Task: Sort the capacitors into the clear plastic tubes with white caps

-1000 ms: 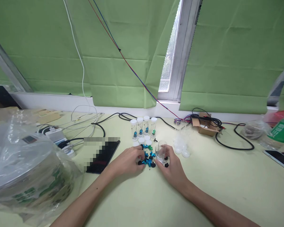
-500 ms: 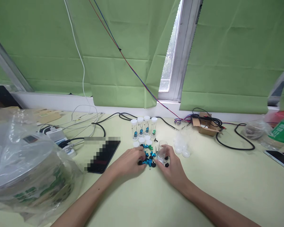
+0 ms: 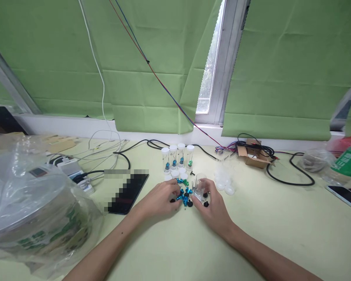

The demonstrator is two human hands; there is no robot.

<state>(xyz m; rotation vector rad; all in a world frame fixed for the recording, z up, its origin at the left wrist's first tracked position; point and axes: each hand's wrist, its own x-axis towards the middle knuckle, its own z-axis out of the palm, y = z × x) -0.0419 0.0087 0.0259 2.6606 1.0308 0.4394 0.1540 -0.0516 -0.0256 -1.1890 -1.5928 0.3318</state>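
Observation:
My right hand [image 3: 213,203] grips a clear plastic tube [image 3: 199,185] between thumb and fingers, upright or slightly tilted. To its left lies a pile of small blue metal parts [image 3: 185,199] mixed with black knobs [image 3: 190,203] and a green part [image 3: 186,182]. My left hand [image 3: 165,197] is at the pile's left side, fingers curled and closed around a small blue metal part, mostly hidden by the fingertips. Behind the pile stand several capped clear tubes [image 3: 174,158], with blue or green parts inside. White caps [image 3: 182,171] lie in front of them.
Translucent empty tubes and caps [image 3: 224,179] are grouped to the right. A dark phone [image 3: 131,191] lies left of my left hand. A plastic-bagged tub [image 3: 41,218] fills the left side. Cables, a small cardboard box [image 3: 254,156] and another phone [image 3: 345,198] are farther off.
The blue parts near my left fingertips have shifted slightly. My right hand keeps the tube in nearly the same place.

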